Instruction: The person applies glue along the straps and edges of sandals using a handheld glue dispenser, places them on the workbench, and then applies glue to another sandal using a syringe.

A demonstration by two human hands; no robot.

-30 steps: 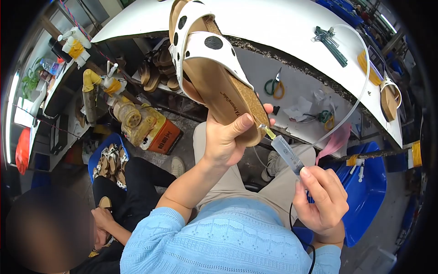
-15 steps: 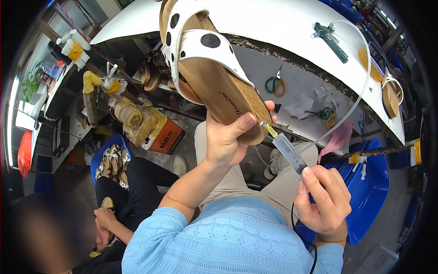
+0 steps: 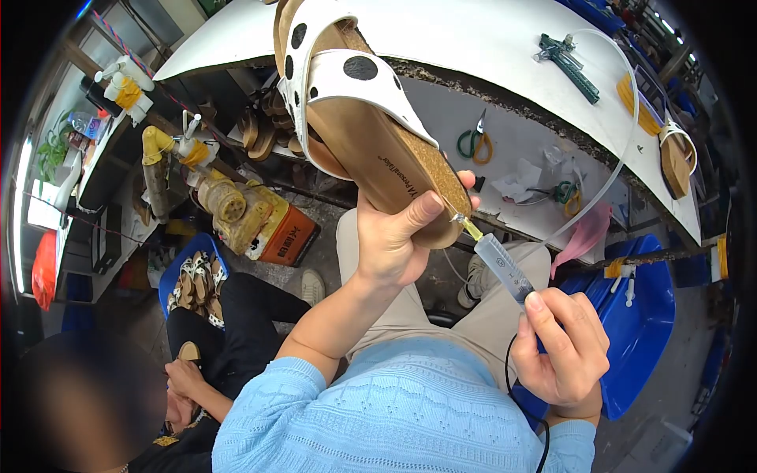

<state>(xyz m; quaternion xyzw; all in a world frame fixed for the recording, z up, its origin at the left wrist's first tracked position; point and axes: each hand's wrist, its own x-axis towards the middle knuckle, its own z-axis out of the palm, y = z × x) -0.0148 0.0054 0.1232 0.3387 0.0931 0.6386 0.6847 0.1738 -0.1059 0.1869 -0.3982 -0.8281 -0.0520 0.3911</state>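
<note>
My left hand (image 3: 388,246) is wrapped round the heel end of a sandal (image 3: 374,150), thumb on the footbed. The sandal has a tan insole, a cork-coloured edge and white straps with black spots, and its toe points up and away from me. Between the thumb and fingers of my right hand (image 3: 561,345) is a clear syringe (image 3: 503,266), slanting up to the left. Its yellow tip (image 3: 471,229) is at the heel's edge, beside my left thumb; whether it touches cannot be made out. A thin black cable hangs below my right hand.
A white workbench (image 3: 489,39) ahead carries a green tool (image 3: 569,68) with a clear hose (image 3: 631,134), and another sandal (image 3: 676,162). Scissors (image 3: 476,145) lie on the shelf below. Blue bins (image 3: 643,347) stand at right. A co-worker (image 3: 252,315) sits at left near a basket of sandals (image 3: 199,285).
My right hand and the syringe have shifted very slightly right and down. The sandal and my left hand are almost where they were.
</note>
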